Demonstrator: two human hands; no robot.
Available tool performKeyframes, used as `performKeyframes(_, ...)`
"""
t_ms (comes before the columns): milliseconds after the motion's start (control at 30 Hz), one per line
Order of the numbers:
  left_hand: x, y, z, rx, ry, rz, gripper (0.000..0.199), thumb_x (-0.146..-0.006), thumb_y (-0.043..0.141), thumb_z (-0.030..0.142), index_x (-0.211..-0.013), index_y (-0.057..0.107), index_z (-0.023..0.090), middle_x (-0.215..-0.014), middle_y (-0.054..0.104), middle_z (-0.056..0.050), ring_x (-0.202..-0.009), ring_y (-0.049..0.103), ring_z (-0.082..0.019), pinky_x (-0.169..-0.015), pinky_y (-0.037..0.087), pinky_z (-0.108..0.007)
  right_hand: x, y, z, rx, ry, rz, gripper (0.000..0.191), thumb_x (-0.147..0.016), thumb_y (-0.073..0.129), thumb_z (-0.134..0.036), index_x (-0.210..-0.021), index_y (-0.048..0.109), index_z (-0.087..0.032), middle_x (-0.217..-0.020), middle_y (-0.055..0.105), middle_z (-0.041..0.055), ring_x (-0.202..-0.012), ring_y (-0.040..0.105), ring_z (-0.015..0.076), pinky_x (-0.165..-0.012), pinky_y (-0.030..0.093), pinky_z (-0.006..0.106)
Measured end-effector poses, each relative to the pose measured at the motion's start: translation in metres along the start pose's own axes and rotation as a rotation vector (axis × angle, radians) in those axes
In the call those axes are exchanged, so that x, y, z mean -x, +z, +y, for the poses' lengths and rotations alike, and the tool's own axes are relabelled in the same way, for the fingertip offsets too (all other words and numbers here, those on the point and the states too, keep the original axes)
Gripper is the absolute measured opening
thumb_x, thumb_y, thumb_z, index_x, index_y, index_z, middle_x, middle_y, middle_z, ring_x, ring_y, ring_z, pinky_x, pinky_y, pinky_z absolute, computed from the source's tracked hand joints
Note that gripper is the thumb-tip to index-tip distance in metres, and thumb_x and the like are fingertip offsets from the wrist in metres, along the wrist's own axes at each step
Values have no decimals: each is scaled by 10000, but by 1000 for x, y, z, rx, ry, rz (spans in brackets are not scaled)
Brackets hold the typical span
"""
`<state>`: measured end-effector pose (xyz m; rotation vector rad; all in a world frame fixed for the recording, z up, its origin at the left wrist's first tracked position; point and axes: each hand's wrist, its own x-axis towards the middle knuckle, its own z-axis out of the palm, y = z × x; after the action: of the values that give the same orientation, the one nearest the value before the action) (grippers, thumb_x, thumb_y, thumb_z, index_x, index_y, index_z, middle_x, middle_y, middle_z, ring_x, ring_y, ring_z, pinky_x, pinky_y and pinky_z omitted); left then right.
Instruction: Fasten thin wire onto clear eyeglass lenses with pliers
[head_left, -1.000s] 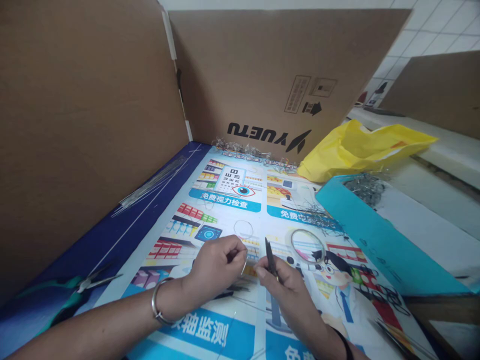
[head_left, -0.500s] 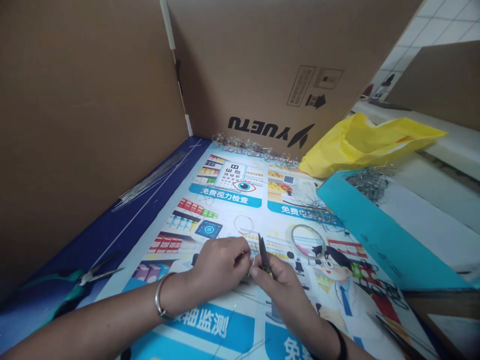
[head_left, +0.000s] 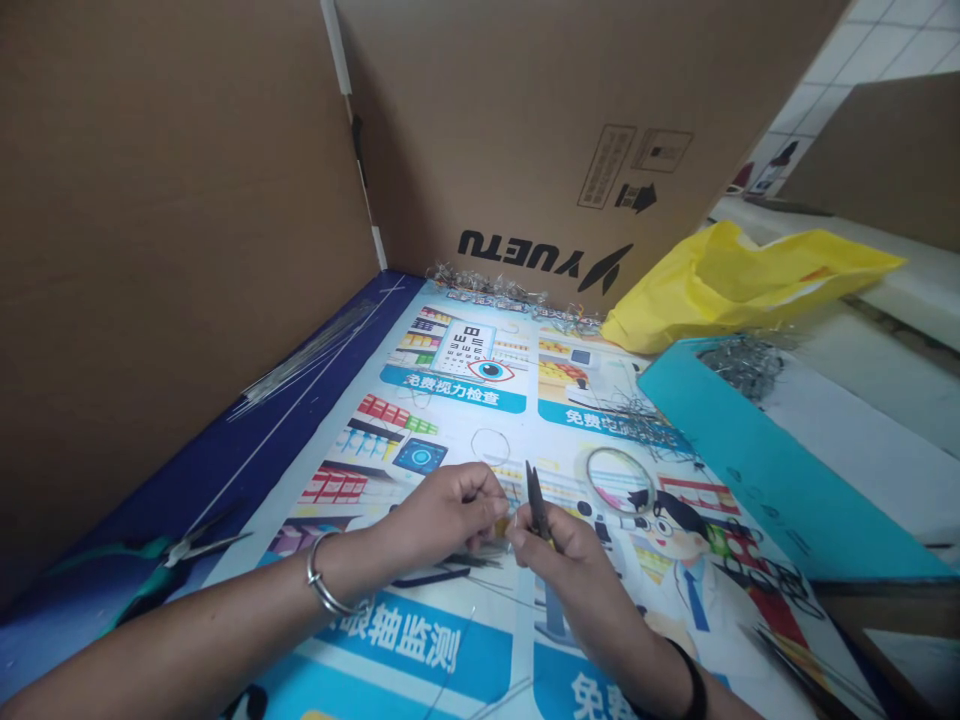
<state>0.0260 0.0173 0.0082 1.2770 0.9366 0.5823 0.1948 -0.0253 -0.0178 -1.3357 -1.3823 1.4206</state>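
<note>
My right hand [head_left: 559,545] is closed around small pliers [head_left: 535,495] with dark pointed jaws and a bit of yellow at the grip; the jaws point up and away from me. Its thumb and forefinger also pinch a bit of thin wire [head_left: 515,520]. Just to the left, my left hand [head_left: 454,510] is closed in a pinch, its fingertips almost at the right hand's; what they hold is too fine to make out. Several dark thin pieces [head_left: 442,575] lie beneath the hands. Past them, a thin wire ring [head_left: 490,446] rests on the printed sheet [head_left: 450,690].
Green-handled pliers [head_left: 176,550] lie at the left. A wire coil [head_left: 619,478] and a wire tangle [head_left: 649,420] lie to the right, near a turquoise box [head_left: 750,470] and a yellow bag [head_left: 697,290]. Straight wires [head_left: 307,360] run along the cardboard wall [head_left: 187,200].
My two hands have moved slightly apart, and the left hand has turned so its thumb and fingertips show. The right hand still holds the pliers.
</note>
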Motion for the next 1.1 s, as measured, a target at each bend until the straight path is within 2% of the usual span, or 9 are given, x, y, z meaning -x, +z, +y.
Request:
performKeyframes(233, 0, 1, -2, 37, 22, -1, 219, -765, 586, 351, -702, 520, 152, -527, 492, 46, -474, 414, -62, -472, 309, -198, 0, 0, -3, -39, 10, 5, 210, -786, 560, -380, -716, 518, -186, -627, 444, -36, -615, 368, 107, -574, 306, 235)
performKeyframes(433, -3, 0, -5, 272, -2, -12, 211, -767, 619, 342, -761, 539, 146, -551, 540, 28, -475, 435, -61, -481, 301, -200, -1, 0, 3, -191, 10, 41, 237, -803, 565, -410, -737, 536, -185, -606, 491, -28, -604, 408, 107, -582, 307, 242)
performKeyframes(567, -4, -3, -9, 409, 1, -102, 187, -790, 623, 320, -789, 556, 146, -508, 518, 41, -445, 396, -45, -462, 246, -185, -1, 3, 3, -299, -7, 31, 262, -809, 560, -448, -785, 540, -188, -598, 488, -30, -609, 416, 112, -595, 305, 251)
performKeyframes(633, -5, -4, -12, 461, 25, -146, 164, -809, 608, 310, -811, 562, 153, -480, 493, 54, -410, 344, -38, -445, 213, -187, -1, 3, 2, -300, -13, 25, 269, -801, 572, -450, -770, 542, -185, -596, 482, -30, -613, 412, 112, -598, 299, 254)
performKeyframes(767, -7, -4, -17, 527, 62, -150, 133, -823, 598, 282, -813, 572, 152, -578, 571, 28, -395, 326, -21, -434, 212, -184, -1, 2, 3, -264, -11, 15, 276, -794, 585, -445, -730, 543, -179, -601, 476, -30, -607, 396, 106, -583, 279, 255)
performKeyframes(933, -6, -1, -16, 568, 72, -173, 100, -845, 571, 244, -818, 582, 149, -445, 493, 61, -387, 337, -33, -461, 261, -181, 0, 2, 5, -243, -12, 14, 266, -784, 597, -435, -741, 557, -176, -620, 485, -27, -617, 404, 108, -586, 295, 253)
performKeyframes(1100, -4, 0, -17, 582, 48, -157, 90, -829, 591, 237, -822, 579, 148, -572, 598, 19, -396, 348, -22, -451, 228, -179, 1, 4, 4, -277, 0, 22, 247, -765, 620, -419, -766, 575, -176, -619, 472, -32, -609, 398, 103, -570, 304, 243)
